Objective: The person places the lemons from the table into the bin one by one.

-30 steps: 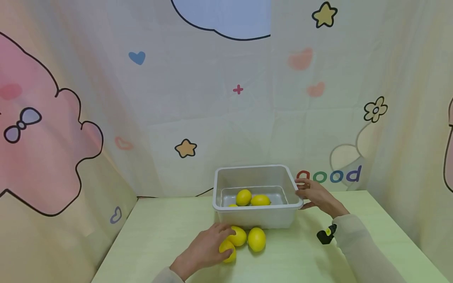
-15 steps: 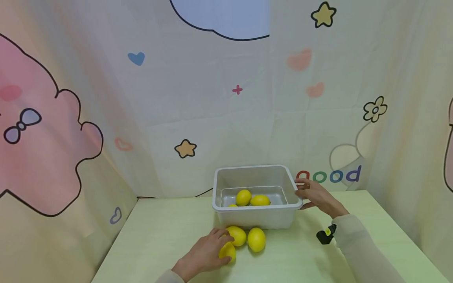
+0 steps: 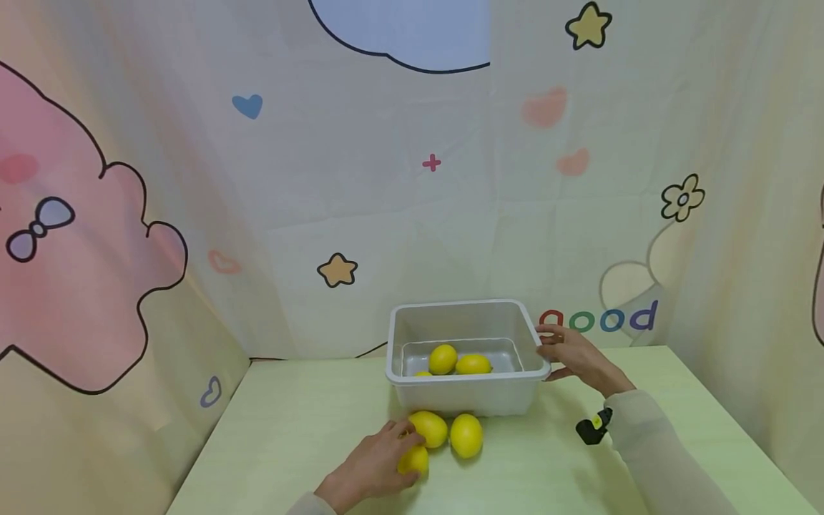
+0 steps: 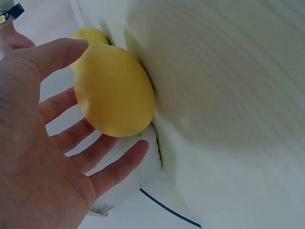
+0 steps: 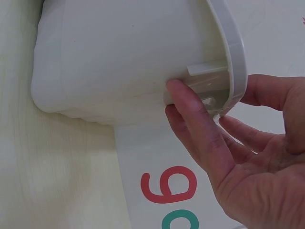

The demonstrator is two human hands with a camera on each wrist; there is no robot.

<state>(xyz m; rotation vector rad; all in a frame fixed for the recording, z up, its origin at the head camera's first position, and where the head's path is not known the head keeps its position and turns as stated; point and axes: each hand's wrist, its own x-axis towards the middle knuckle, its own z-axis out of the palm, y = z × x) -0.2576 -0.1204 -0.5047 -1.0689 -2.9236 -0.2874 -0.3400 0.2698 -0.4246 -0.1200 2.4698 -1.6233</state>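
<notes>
My left hand [image 3: 373, 461] is around the nearest lemon [image 3: 414, 461] on the table, fingers spread and slightly bent; in the left wrist view the thumb [image 4: 66, 53] overlaps that lemon's top, and some fingertips are hidden behind it. Whether they touch it I cannot tell. Beyond it lie a second lemon [image 3: 430, 429] and a third lemon [image 3: 466, 436], just in front of a light grey plastic bin [image 3: 463, 397]. My right hand [image 3: 579, 355] grips the bin's right rim, thumb over the edge and fingers [image 5: 202, 133] against the outer side below it.
Inside the bin lie a lemon [image 3: 443, 360], another lemon [image 3: 473, 364] and part of a third, mostly hidden by the front wall. The pale table [image 3: 290, 415] meets a printed curtain [image 3: 360, 200] behind the bin. A dark device [image 3: 594, 427] sits at the right wrist.
My left hand has drawn back slightly toward me, off the second lemon, and come around the nearest one. The right hand and the bin have stayed in place.
</notes>
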